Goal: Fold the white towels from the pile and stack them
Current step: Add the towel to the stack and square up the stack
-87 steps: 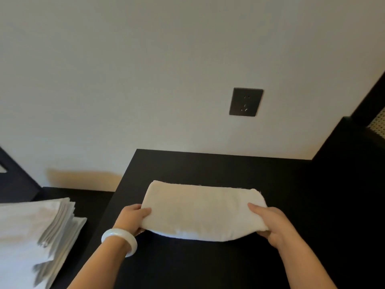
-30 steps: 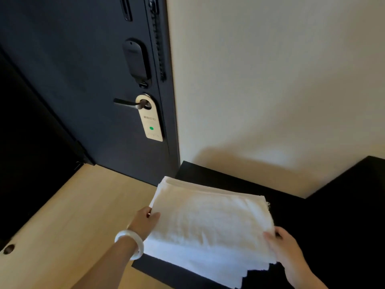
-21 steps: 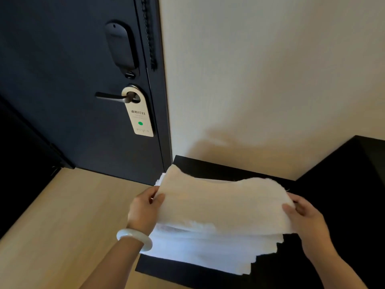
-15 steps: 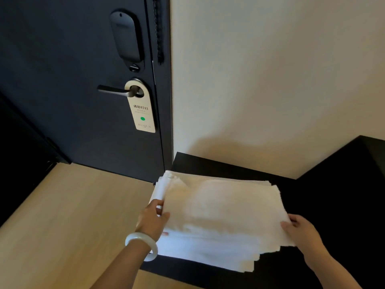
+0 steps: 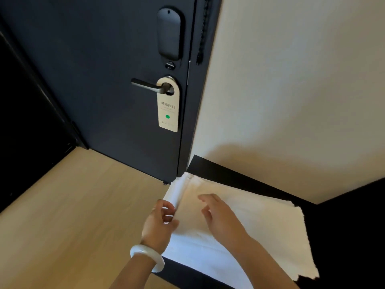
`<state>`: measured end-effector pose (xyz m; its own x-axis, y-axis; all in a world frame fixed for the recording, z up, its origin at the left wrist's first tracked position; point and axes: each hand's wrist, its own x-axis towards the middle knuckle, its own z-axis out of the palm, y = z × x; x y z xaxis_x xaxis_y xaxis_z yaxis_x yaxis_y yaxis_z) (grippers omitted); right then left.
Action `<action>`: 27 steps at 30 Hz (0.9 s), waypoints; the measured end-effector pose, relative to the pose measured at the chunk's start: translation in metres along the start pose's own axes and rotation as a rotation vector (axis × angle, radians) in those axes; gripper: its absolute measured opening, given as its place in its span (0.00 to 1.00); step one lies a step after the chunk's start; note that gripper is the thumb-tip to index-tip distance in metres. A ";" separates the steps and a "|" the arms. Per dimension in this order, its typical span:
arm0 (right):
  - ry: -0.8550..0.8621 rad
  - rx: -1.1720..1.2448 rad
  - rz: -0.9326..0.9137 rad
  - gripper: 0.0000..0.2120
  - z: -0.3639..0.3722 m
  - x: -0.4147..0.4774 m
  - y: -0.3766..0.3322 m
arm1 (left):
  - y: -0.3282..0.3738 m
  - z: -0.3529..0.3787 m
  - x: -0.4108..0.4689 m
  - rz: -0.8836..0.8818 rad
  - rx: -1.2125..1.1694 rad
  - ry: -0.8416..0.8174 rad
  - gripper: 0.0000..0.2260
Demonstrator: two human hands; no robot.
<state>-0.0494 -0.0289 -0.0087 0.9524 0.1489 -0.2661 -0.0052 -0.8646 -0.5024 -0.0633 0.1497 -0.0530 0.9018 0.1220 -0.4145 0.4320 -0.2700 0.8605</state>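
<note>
1. Step in hand: taking 1 towel off the pile [image 5: 260,230], which lies on the black tabletop [image 5: 218,173].
2. Left hand [image 5: 159,223] pinches the edge layers at the pile's left side. Right hand [image 5: 220,217] is slack-fingered and holds nothing, over the top towel [image 5: 250,207]; contact unclear (blur).
3. Next move, judged: separate only the top layer, then lift it clear.
4. Writing: door tag [image 5: 168,105] reads 请即打扫, with a green dot [image 5: 167,116] below; the smaller print is illegible.

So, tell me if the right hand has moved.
Yes: the right hand went left across the towel pile, from its right edge toward the left hand.
</note>
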 end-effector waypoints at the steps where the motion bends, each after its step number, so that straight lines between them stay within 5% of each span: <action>1: -0.013 -0.001 0.012 0.19 0.005 0.011 -0.008 | -0.004 0.000 -0.001 0.000 -0.070 0.028 0.14; 9: 0.061 0.064 0.216 0.23 0.035 0.053 -0.032 | -0.040 0.013 -0.016 -0.101 -0.487 0.121 0.14; 12: 0.036 0.114 0.231 0.11 0.036 0.067 -0.033 | -0.051 0.013 -0.020 -0.117 -0.556 0.104 0.14; 19: -0.131 0.419 0.316 0.03 0.017 0.069 -0.013 | -0.051 0.010 -0.022 -0.100 -0.508 0.061 0.10; 22: -0.100 0.507 0.194 0.02 0.012 0.057 -0.009 | -0.046 0.014 -0.025 -0.088 -0.435 0.079 0.06; 27: -0.121 -0.170 -0.418 0.24 0.004 0.059 -0.011 | -0.041 0.017 -0.028 -0.060 -0.300 0.081 0.11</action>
<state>0.0055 -0.0091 -0.0223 0.8197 0.5475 -0.1684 0.4311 -0.7833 -0.4479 -0.1066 0.1412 -0.0813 0.8669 0.2084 -0.4528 0.4567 0.0320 0.8891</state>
